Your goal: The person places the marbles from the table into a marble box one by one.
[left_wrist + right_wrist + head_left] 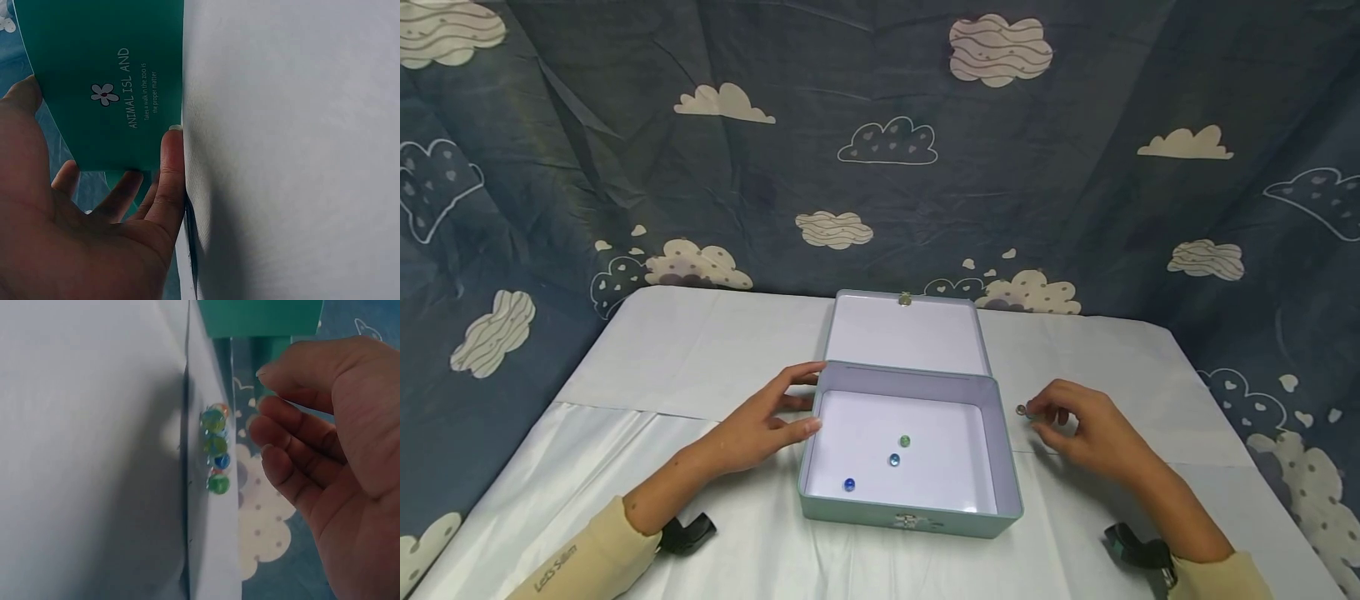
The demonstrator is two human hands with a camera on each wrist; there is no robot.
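A green tin box (910,521) with a pale inside stands on the table, its lid (906,333) folded back. On its floor lie a green marble (905,441), a light blue marble (894,460) and a dark blue marble (849,484). My left hand (760,429) rests against the box's left side, its fingers touching the wall and rim. To the right of the box, my right hand (1086,429) hovers low with bent fingers and thumb apart. Several glass marbles (216,447), green, blue and orange, sit on the table by its fingertips; no marble shows between them.
White cloth (715,533) covers the table, with a fold line across it. Behind and at the sides hangs a dark blue curtain (880,83) printed with clouds. A black wrist device (685,533) sits at the left wrist, another device (1138,554) at the right.
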